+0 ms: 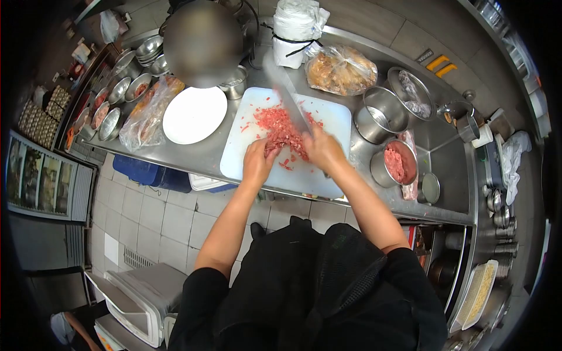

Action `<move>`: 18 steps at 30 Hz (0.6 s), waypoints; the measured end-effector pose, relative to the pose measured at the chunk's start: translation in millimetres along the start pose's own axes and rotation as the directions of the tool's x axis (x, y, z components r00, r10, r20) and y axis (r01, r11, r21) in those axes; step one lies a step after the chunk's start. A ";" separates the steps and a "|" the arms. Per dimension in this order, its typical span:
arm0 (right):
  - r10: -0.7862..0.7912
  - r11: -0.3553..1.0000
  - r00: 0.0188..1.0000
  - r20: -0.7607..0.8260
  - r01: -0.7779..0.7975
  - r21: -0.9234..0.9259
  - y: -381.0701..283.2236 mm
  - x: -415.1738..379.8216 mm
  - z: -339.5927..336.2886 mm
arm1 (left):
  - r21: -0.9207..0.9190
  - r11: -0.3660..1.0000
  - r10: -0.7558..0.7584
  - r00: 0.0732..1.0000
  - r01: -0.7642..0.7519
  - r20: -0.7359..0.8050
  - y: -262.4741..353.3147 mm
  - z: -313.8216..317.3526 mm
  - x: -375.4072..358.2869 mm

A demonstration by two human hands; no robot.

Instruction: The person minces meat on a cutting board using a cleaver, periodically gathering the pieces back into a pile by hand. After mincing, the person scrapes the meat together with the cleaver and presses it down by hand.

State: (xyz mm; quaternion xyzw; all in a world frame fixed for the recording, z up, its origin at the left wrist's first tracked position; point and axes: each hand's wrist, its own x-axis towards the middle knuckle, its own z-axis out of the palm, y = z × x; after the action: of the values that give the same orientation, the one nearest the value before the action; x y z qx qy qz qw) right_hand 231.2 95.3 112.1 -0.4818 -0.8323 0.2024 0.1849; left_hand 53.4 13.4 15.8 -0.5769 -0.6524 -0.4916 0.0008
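Note:
My right hand [325, 151] is closed around the handle of a large knife [291, 100]. Its blade slants up and away to the left over the meat, its far end blurred. Red chopped meat [281, 126] lies in a loose heap on a white cutting board [240, 114], with small bits scattered about. At the heap's near left side, my left hand [259, 161] has its fingers curled on a clump of the meat.
A white plate [195, 115] lies left of the board, by a plastic bag of food [153, 114]. Steel pots, one a pot of minced meat [377, 169], stand to the right. A bagged brown food [341, 70] sits behind. The sink [451, 169] is far right.

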 end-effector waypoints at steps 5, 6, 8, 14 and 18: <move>0.240 0.971 0.823 0.514 -0.202 -0.130 -18.0 8.9 -14.0 | 0.087 0.996 -0.013 0.996 0.006 0.087 -14.6 -3.9 -12.4; 0.205 0.978 0.854 0.477 -0.156 -0.139 -24.4 10.9 -23.5 | 0.093 0.995 0.011 0.996 -0.019 0.094 -13.8 -3.5 -11.5; 0.172 0.981 0.879 0.445 -0.112 -0.158 -24.5 11.9 -26.0 | 0.080 0.996 0.019 0.997 -0.026 0.079 -13.1 -1.2 -11.0; 0.190 0.982 0.838 0.511 -0.169 -0.088 -3.0 2.1 24.4 | 0.089 0.996 0.019 0.998 -0.024 0.062 -15.3 2.1 -10.7; 0.128 0.991 0.849 0.513 -0.092 -0.095 -23.8 4.8 -6.3 | -0.027 0.998 -0.065 0.998 0.065 -0.010 -13.2 -3.8 -12.7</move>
State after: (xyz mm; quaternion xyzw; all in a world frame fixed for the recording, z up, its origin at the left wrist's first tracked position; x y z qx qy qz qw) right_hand 214.9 89.7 130.3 -0.4622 -0.8287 0.3069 -0.0740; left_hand 45.5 3.4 2.2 -0.5524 -0.6643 -0.5031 -0.0193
